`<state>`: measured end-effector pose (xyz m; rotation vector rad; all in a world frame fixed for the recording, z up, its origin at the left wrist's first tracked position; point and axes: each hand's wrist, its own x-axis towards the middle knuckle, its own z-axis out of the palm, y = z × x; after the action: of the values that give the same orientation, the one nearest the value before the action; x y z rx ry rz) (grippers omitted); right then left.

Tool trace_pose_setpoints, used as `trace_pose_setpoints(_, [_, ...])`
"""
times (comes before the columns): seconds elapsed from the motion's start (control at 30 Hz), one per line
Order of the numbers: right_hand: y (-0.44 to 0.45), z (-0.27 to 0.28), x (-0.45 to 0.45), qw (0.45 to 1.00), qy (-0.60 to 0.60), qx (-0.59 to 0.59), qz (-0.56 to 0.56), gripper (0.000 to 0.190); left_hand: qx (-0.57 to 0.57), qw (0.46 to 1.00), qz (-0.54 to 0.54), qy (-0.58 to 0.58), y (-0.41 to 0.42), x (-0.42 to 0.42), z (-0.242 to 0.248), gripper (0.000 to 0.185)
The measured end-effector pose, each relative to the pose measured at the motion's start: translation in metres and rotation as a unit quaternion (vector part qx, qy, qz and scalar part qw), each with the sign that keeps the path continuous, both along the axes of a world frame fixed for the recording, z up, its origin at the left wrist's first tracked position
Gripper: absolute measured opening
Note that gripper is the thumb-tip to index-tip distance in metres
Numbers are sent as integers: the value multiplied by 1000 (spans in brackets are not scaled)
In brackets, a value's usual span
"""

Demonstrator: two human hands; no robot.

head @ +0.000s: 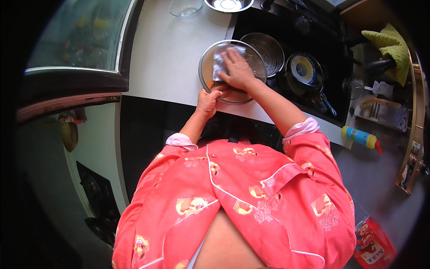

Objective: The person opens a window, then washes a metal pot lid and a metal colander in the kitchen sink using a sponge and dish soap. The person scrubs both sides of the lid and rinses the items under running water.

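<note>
A round glass lid (235, 95) with a metal rim is held tilted over the counter's front edge. My left hand (207, 102) grips its near rim, with the thumb on top. Under the flat palm and fingers of my right hand (237, 69), a silvery, crinkled cloth (219, 65) is held against the lid's face. Part of the cloth is hidden by that hand. Just beyond the lid's right side, a metal steamer tray (270, 53) with holes rests on the black cooktop (315, 37).
Right of the tray, a patterned bowl (303, 69) sits in a dark pan (292, 85). At the back are a glass bowl (186, 8) and a metal basin (228, 5). A bottle (359, 136) and a green towel (393, 50) are at right. A window frame (124, 64) borders the left.
</note>
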<state>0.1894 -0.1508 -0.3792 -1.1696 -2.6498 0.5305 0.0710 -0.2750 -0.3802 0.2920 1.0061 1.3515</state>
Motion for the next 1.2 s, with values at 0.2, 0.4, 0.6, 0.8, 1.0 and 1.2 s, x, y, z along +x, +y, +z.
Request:
trace_pose_setpoints(0.2, [-26, 5, 10, 974, 92, -11, 209, 50, 18, 999, 49, 15, -2, 0, -9, 40])
trace_pose_setpoints(0.4, [36, 8, 43, 987, -68, 110, 94, 44, -15, 999, 26, -39, -4, -1, -6, 55])
trace_pose_setpoints(0.6, [-44, 25, 82, 977, -102, -42, 180, 44, -15, 998, 51, -37, -6, -2, -8, 53])
trace_pose_setpoints(0.8, [-14, 13, 15, 986, 21, 64, 153, 51, 57, 997, -8, -44, -6, -7, -7, 53])
trace_pose_setpoints(1.0, [-6, 19, 71, 982, -145, 61, 103, 47, 7, 996, 41, -75, -5, -4, -9, 53])
trace_pose_setpoints(1.2, [-43, 16, 41, 975, -24, -26, 218, 55, 48, 997, 40, -54, -6, -5, -16, 47])
